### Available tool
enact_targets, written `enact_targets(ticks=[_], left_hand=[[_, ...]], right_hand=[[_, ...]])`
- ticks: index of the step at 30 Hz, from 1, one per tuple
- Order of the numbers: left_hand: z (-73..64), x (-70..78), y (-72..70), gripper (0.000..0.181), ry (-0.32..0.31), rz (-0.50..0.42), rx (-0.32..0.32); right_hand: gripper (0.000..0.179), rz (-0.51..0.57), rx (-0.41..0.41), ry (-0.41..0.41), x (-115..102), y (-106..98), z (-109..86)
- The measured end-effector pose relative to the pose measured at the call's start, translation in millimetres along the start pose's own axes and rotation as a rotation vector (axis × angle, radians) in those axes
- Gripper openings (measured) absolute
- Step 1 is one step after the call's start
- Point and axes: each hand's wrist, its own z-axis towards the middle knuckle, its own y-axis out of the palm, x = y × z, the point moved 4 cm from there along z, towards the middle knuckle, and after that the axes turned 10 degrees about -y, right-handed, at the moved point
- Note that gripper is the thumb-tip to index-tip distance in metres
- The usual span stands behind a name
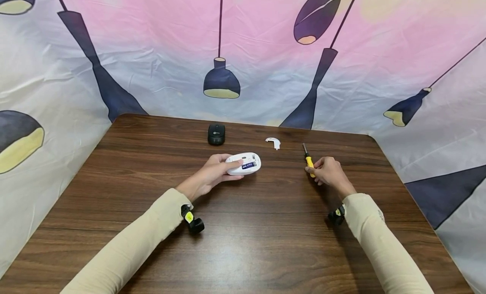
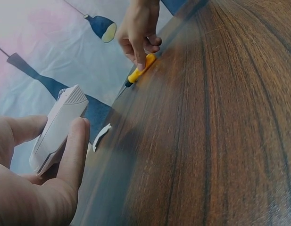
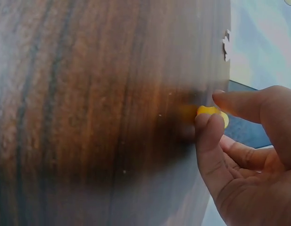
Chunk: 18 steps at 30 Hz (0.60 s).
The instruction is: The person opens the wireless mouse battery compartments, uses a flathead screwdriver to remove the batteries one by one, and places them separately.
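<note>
On the R side of the dark-brown wood-grain tabletop point(image 1: 265, 226), a slim screwdriver w/ yellow handle, black collar & metal shaft point(image 1: 309, 162) is being pinched at its butt end by the R hand point(image 1: 329, 171), thumb and fingers on opposite sides; whether it's being kept clear of the wood can't be told; its long axis is being pointed away from the person, shaft end leaning slightly L. Well apart to the L, a white oval plastic mouse point(image 1: 237, 171) is being gripped by the L hand point(image 1: 212, 172), underside up, thumb pressing across the top; its long axis is being held roughly side to side, so the shaft isn't being aimed at it; the R hand is nearer the tool, the L hand is holding the mouse. Inside the mouse's open bay, a dark-blue cylindrical battery point(image 1: 249, 165) is being exposed; beyond, near the far edge, a thin curved white plastic cover point(image 1: 276, 141) is lying btwn mouse & screwdriver. Re: writing, a pale logo is being shown on a black plastic mouse point(image 1: 216, 136), too small to read; battery lettering, ditto.
</note>
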Motion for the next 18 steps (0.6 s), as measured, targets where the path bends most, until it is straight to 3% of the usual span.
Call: enact_targets(ticks=[7,12,18], left_hand=[[-1.0,0.7,0.5,0.049,-0.007,0.003,-0.003],[-1.0,1.3,0.6,0.049,-0.003,0.005,-0.007],[0.3,1.7,1.6,0.048,0.009,-0.006,-0.004]], right_hand=[[0.045,-0.097,0.013,-0.031,-9.3,-10.9,-5.2],[0.043,-0.179,0.082,-0.137,-31.0,-15.3,-6.3],[0.027,-0.129,0.133,-0.268,-63.9,-6.2,-7.5]])
